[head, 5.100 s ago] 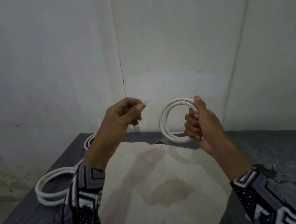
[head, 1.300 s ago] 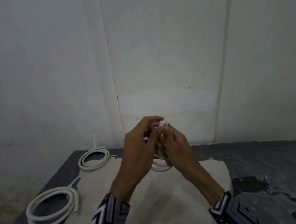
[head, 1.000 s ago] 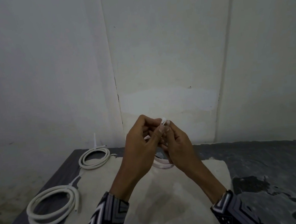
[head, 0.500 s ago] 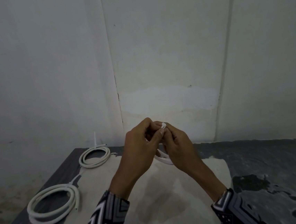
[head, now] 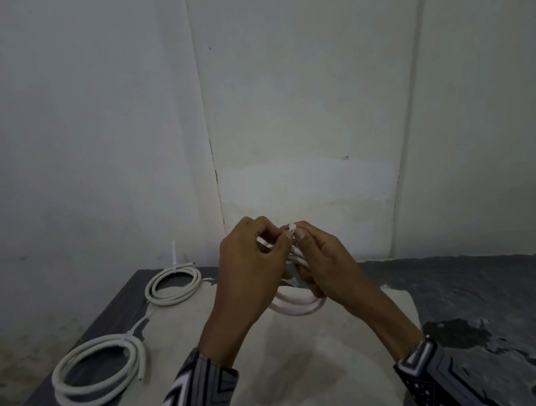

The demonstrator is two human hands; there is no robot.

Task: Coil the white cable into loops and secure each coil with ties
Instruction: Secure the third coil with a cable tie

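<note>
Both hands meet above the cloth (head: 308,362): the left hand (head: 251,276) and right hand (head: 326,262) pinch a small white tie (head: 292,227) atop the cable coil (head: 297,304), mostly hidden behind them. Two tied coils (head: 101,371) lie at nine o'clock.

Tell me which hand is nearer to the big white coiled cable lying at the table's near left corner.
Left. The left hand is up over the cloth, right of the big white coiled cable. The right hand is farther right, beyond the left, both pinching the small white tie.
</note>
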